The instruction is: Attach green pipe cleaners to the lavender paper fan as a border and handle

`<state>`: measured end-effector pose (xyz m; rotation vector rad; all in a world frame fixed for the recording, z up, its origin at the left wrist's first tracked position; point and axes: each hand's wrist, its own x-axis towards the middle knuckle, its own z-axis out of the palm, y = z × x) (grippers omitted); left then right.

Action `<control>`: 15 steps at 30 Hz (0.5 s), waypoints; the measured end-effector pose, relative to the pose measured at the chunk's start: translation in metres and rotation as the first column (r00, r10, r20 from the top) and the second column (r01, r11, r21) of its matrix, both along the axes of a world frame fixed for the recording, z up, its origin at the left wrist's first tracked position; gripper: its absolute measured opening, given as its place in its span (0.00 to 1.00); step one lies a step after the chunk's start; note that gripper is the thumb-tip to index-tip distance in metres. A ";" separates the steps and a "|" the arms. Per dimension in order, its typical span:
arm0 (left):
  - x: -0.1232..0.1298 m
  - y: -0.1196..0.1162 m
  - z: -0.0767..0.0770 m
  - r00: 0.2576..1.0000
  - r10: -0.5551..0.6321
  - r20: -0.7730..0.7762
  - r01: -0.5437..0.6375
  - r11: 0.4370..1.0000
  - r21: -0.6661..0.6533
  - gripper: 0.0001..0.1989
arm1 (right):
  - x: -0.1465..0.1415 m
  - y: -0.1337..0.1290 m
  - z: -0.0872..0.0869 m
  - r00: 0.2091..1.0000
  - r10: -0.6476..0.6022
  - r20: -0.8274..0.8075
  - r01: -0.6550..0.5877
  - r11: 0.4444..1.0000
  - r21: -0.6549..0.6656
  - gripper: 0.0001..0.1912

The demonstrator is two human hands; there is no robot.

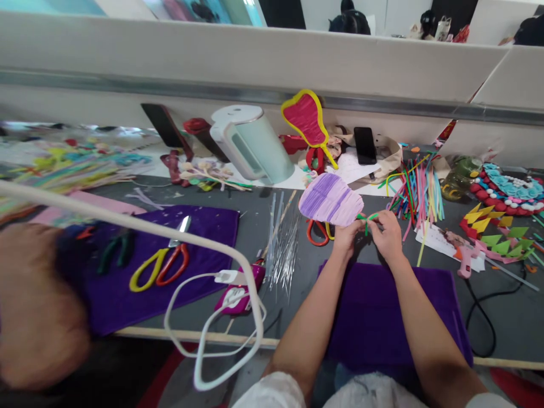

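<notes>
My left hand (346,237) is closed around the lower end of a lilac-and-purple striped, paddle-shaped craft piece (329,198). A green pipe cleaner (366,225) crosses at that end. The fingers of my right hand (386,233) pinch the right part of this green strip. Both hands are close together above the far edge of a folded purple cloth (395,317). Behind my left hand, scissors with an orange handle (317,233) lie partly hidden.
A pink glue gun (466,258) and coloured pipe cleaners (419,192) lie right. Silver wires (285,255), a magenta power bank (242,294), a white cable (253,317), scissors (172,255) and pliers (117,252) are left. A pale kettle (255,144) stands behind; another person's arm (40,306) is far left.
</notes>
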<state>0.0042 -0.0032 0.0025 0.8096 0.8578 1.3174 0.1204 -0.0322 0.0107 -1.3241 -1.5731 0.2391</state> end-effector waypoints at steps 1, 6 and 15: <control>-0.001 0.000 0.000 1.000 0.006 0.026 -0.006 1.000 0.001 0.11 | 0.001 -0.001 0.001 0.998 0.038 0.049 -0.038 0.999 0.001 0.07; -0.002 0.001 0.001 0.998 -0.006 0.061 0.007 1.000 -0.004 0.12 | 0.007 -0.001 0.001 0.967 0.138 0.212 -0.130 0.990 -0.050 0.14; -0.001 0.004 -0.008 0.996 0.013 0.093 -0.010 1.000 -0.027 0.12 | 0.006 -0.003 0.003 0.908 0.143 0.394 -0.140 0.989 -0.038 0.12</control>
